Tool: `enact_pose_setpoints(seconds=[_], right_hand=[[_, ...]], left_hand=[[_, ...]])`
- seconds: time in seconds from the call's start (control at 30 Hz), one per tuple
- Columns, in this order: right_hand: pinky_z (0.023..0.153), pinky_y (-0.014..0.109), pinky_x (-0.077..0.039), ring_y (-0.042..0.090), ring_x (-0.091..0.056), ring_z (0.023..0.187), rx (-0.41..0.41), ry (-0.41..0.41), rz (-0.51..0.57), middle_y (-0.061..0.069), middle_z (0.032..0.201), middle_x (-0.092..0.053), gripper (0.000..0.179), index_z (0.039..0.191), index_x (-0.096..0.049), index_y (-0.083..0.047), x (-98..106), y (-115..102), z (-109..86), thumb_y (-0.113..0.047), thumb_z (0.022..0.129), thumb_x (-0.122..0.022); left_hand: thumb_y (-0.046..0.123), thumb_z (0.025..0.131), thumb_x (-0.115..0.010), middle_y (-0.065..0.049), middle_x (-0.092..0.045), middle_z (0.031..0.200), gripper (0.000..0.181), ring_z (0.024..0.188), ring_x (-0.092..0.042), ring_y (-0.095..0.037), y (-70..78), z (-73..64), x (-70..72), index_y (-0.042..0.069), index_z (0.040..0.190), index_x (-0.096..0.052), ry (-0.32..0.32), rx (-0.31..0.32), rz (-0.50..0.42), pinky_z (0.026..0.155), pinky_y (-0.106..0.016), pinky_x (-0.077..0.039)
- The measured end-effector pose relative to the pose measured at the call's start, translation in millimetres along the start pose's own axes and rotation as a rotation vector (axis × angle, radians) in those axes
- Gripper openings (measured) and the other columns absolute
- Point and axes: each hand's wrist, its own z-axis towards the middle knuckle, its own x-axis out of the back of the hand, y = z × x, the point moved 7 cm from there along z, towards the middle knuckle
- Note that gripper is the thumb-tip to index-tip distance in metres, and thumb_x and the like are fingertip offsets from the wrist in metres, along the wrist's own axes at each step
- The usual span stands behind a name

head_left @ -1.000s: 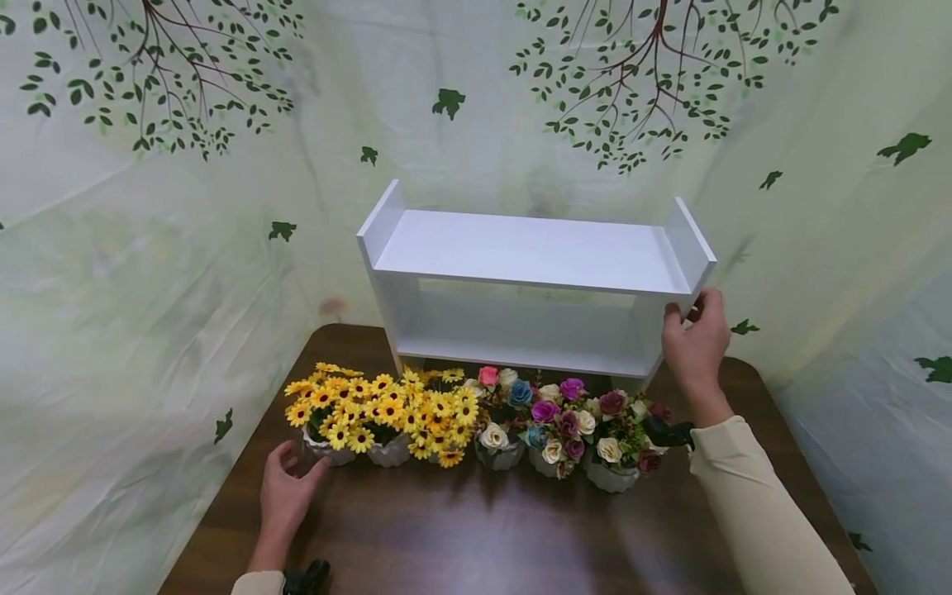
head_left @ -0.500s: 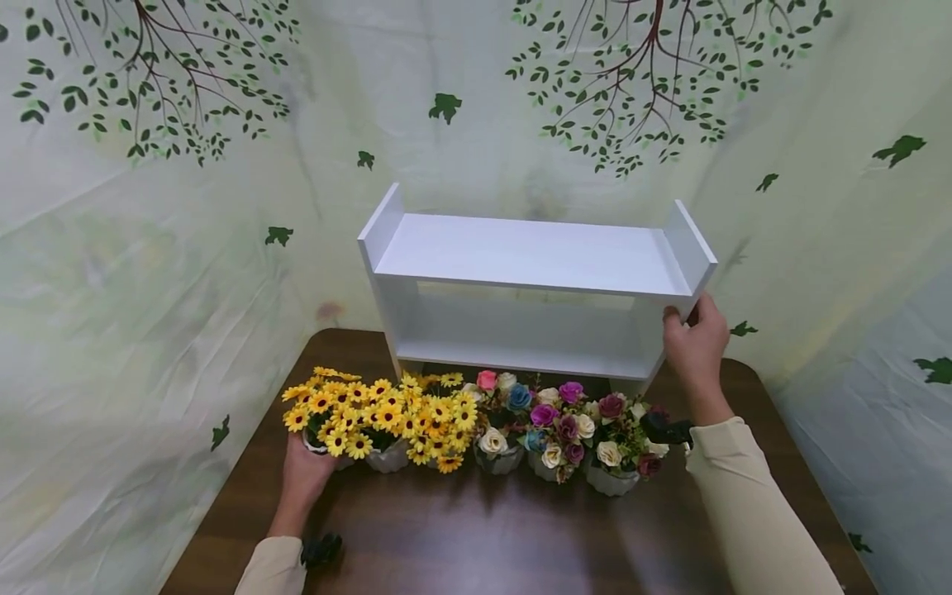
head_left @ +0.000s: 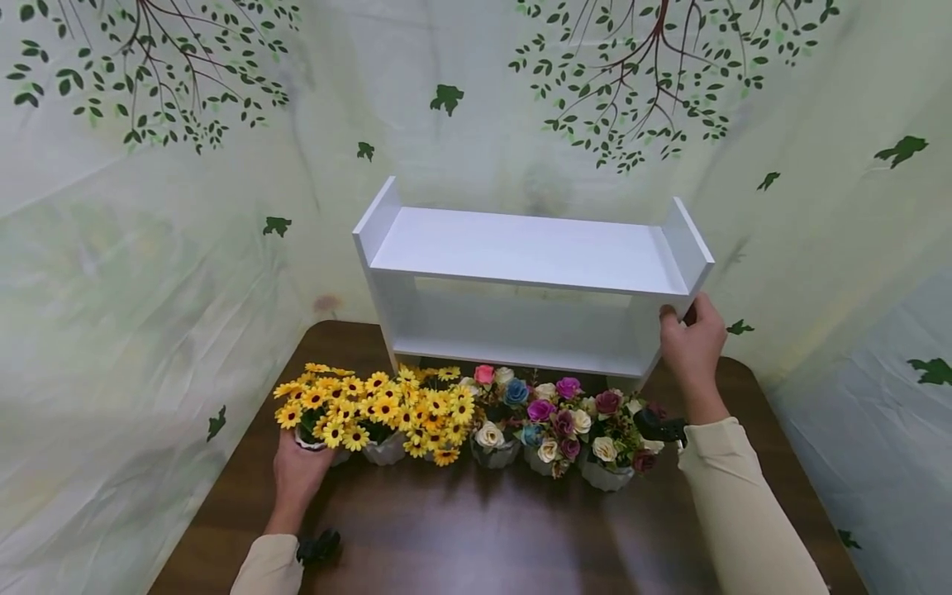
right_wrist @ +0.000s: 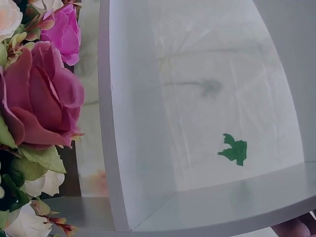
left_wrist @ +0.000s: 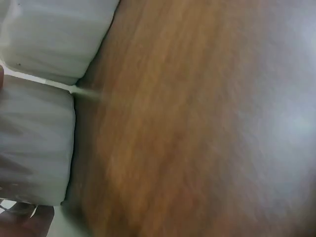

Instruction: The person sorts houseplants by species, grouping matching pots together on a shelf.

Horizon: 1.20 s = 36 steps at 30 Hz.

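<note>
My left hand [head_left: 296, 478] grips the leftmost potted plant with yellow daisy-like flowers [head_left: 318, 403]. In the left wrist view, its pale grey ribbed pot [left_wrist: 34, 140] sits between my thumb and fingers, beside another pot [left_wrist: 54, 37]. My right hand [head_left: 693, 347] holds the right side panel of a white two-tier shelf [head_left: 528, 248], thumb on the near side and fingers around the outer edge. In the right wrist view, only a bit of that hand's fingers [right_wrist: 296, 228] shows at the lower right corner, against the panel.
Several potted plants stand in a row before the shelf: yellow ones on the left, mixed roses [head_left: 561, 417] on the right. A dark red rose [right_wrist: 42, 96] is close to the right wrist camera. Behind the brown table [head_left: 476, 529] hangs a leaf-printed cloth [head_left: 476, 149].
My left hand has moved forward and right from beside the row to the leftmost yellow flower pot and now grips it. The right hand stays on the shelf's side panel.
</note>
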Motion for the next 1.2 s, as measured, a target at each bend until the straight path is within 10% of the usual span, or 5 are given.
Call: enact_pose_setpoints(seconds=[0.27, 0.5, 0.63, 1.0, 1.2], right_hand=[[0.099, 0.06, -0.05, 0.036, -0.063, 0.117, -0.021, 0.015, 0.02, 0.019, 0.132, -0.065, 0.035, 0.127, -0.062, 0.0, 13.7, 1.5, 2.8, -0.014, 0.097, -0.051], [0.099, 0.059, -0.05, 0.035, -0.062, 0.117, -0.023, -0.002, 0.04, 0.021, 0.131, -0.064, 0.034, 0.126, -0.062, 0.002, 6.2, 3.3, 1.1, -0.011, 0.096, -0.051], [0.098, 0.057, -0.05, 0.034, -0.062, 0.115, -0.031, -0.004, 0.039, 0.022, 0.129, -0.063, 0.034, 0.127, -0.058, 0.001, 2.2, 5.3, 0.5, -0.011, 0.096, -0.052], [0.102, 0.058, -0.049, 0.036, -0.061, 0.123, -0.143, 0.004, 0.083, 0.02, 0.134, -0.06, 0.033, 0.125, -0.055, -0.001, -7.0, 8.6, -6.1, -0.016, 0.097, -0.053], [0.104, 0.056, -0.048, 0.036, -0.059, 0.127, -0.196, 0.049, 0.09, 0.021, 0.134, -0.061, 0.03, 0.12, -0.057, 0.001, -5.7, 8.9, -5.7, -0.015, 0.096, -0.055]], left_hand=[[0.048, 0.076, -0.083, -0.021, -0.037, 0.156, 0.108, 0.141, -0.037, -0.041, 15.4, 3.4, 32.7, 0.011, 0.156, -0.021, 0.022, 0.011, 0.003, 0.114, -0.063, -0.03], [0.044, 0.078, -0.081, -0.013, -0.034, 0.161, 0.103, 0.144, -0.035, -0.035, 60.7, 9.0, 99.3, 0.016, 0.157, -0.022, 0.118, -0.018, 0.028, 0.12, -0.055, -0.027], [0.045, 0.082, -0.076, -0.01, -0.026, 0.165, 0.102, 0.149, -0.028, -0.034, 92.7, 1.4, 114.7, 0.016, 0.159, -0.015, 0.104, -0.029, 0.019, 0.124, -0.053, -0.02], [0.043, 0.083, -0.076, -0.027, -0.039, 0.153, 0.099, 0.132, -0.041, -0.047, 230.6, -35.9, 126.6, 0.008, 0.157, -0.02, -0.074, -0.378, 0.208, 0.102, -0.067, -0.035], [0.043, 0.076, -0.082, -0.027, -0.043, 0.149, 0.102, 0.132, -0.044, -0.047, 326.2, -49.6, 103.0, 0.008, 0.154, -0.026, -0.165, -0.553, 0.238, 0.101, -0.067, -0.038]])
